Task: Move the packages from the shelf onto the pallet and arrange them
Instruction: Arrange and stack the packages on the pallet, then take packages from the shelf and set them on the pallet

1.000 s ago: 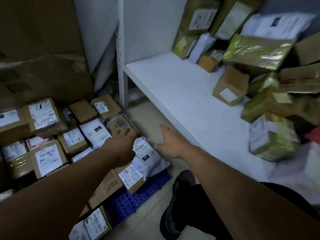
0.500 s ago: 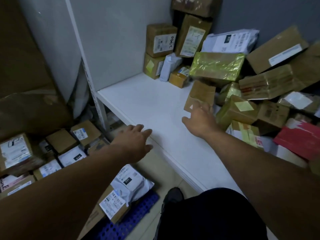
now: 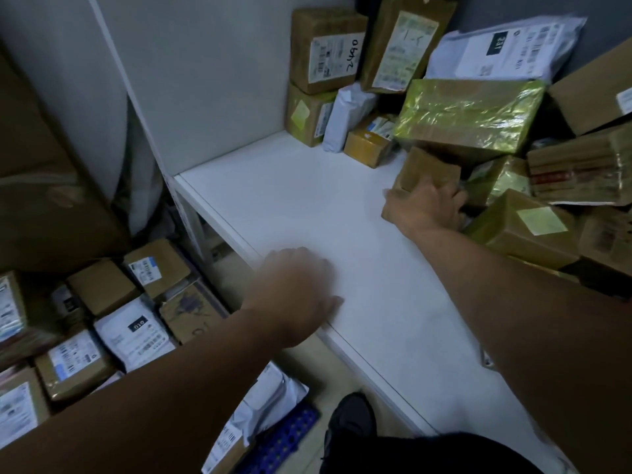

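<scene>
My right hand [image 3: 427, 206] grips a small brown cardboard box [image 3: 425, 171] standing on the white shelf [image 3: 290, 206], at the left edge of a heap of packages. My left hand [image 3: 295, 289] hovers blurred over the shelf's front edge, fingers relaxed, holding nothing. A shiny gold-wrapped package [image 3: 468, 114] lies just behind the small box. Down at the left, several labelled boxes and a white mailer bag [image 3: 136, 333] lie packed on the blue pallet [image 3: 284, 443].
More boxes [image 3: 325, 49] and a white mailer [image 3: 509, 46] are stacked against the shelf's back wall. A large brown carton [image 3: 44, 186] stands at the far left. My dark shoe [image 3: 352, 415] is on the floor between pallet and shelf.
My right hand has reached further in and closed round the small brown box. My left hand has lifted from the pallet packages to the shelf's front edge. My view swung right.
</scene>
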